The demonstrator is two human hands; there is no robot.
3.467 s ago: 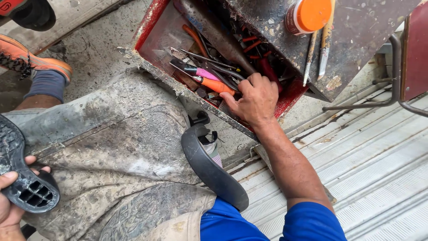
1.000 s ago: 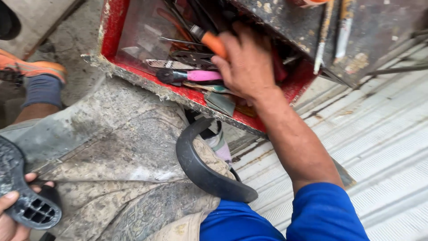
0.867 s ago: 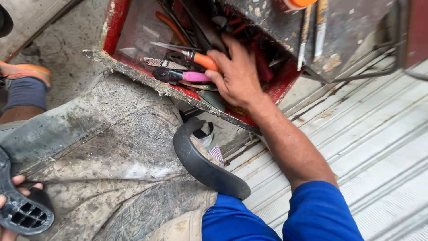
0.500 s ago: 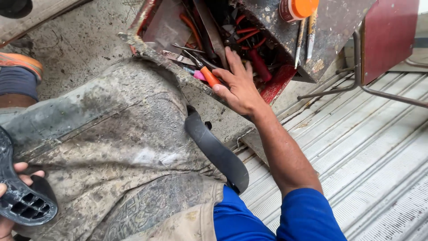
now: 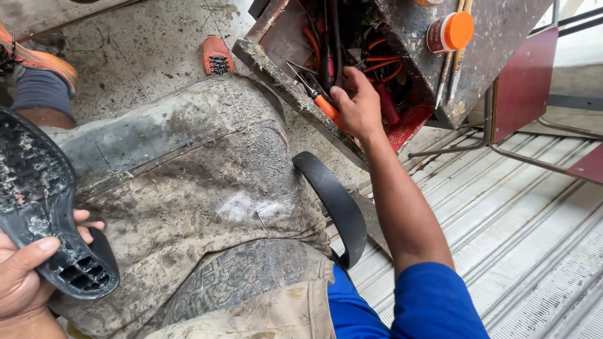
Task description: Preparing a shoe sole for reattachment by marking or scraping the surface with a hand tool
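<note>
My right hand [image 5: 357, 108] reaches into a red metal toolbox [image 5: 282, 69] and its fingers close around an orange-handled tool [image 5: 326, 108] among several pliers and screwdrivers. My left hand [image 5: 22, 276] at the lower left grips a black shoe sole [image 5: 41, 201], tread side up. A dirty grey cloth [image 5: 188, 188] covers my lap between the two hands. A curved black rubber strip [image 5: 336, 201] lies beside my right forearm.
An orange-capped jar [image 5: 449, 32] and brushes sit on the toolbox's upper tray. A dark red metal stool frame [image 5: 527, 88] stands at the right on ribbed metal flooring [image 5: 534, 238]. Orange shoes [image 5: 217, 55] rest on the concrete at the upper left.
The view has swung, so the toolbox now sits higher and further right. My right hand went from lying over the tools to gripping the orange-handled one. The left hand keeps the sole.
</note>
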